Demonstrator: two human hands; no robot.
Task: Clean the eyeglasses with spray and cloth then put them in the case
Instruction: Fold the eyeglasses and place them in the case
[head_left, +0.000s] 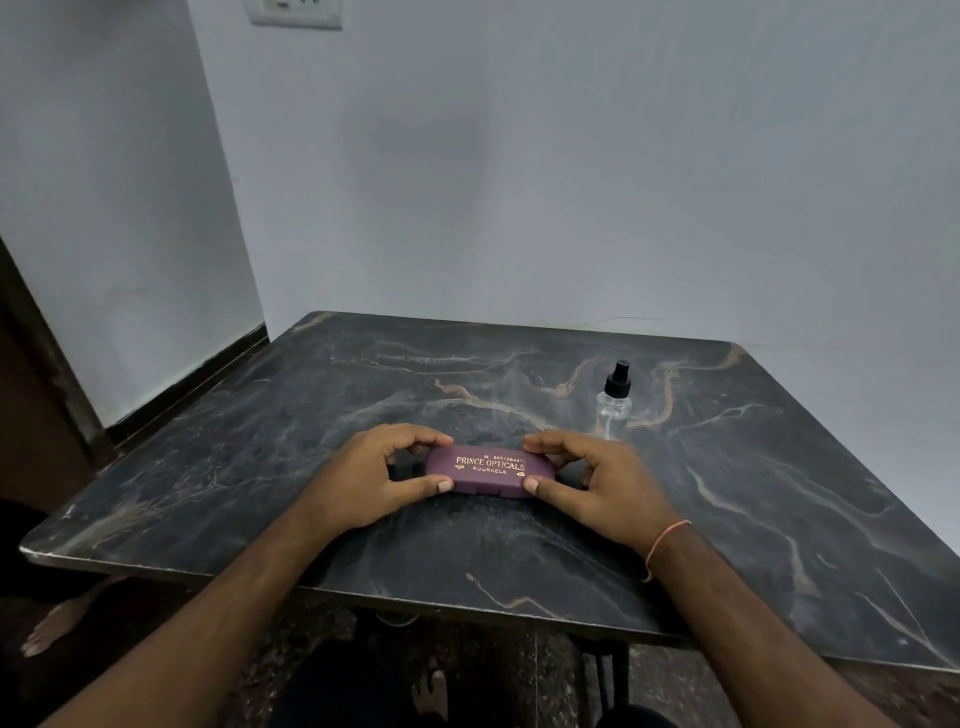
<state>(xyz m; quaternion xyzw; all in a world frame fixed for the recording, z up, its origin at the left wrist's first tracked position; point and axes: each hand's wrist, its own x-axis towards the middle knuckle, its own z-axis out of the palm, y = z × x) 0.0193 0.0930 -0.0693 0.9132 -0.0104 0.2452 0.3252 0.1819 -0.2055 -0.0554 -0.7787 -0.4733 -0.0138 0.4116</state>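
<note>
**A:** ok going left to right, what've we got?

**B:** Far left there's a wall corner with a dark skirting (228, 358) along the floor, plus a bare foot (49, 629) under the table edge. The table (727, 519) is dark marble with tan veins and fills most of the view.

**A:** and the hands?

**B:** Left hand (374, 478) grips the left end of the case (491, 472), thumb (434, 486) on the near edge, fingers curled over the far edge. Right hand (597, 483) does the same on the right end, thumb on the near side, fingers over the back. So both are clamped on it, one per end, not touching each other.

**A:** where's the case sitting?

**B:** Roughly mid-table, a bit toward the near side, lid closed. Purple-maroon, gold lettering reads "PRINCE OPTICALS ROURKELA". Can't tell if it's flat on the table or lifted a hair.

**A:** glasses? cloth?

**B:** Can't tell what's inside the case.

**A:** anything further right?

**B:** Spray (614, 402), a clear bottle with a black pump top, standing upright just behind the right hand, not touching it. There's an orange thread (662, 545) round the right wrist. Up top, part of a wall socket (295, 13).
</note>
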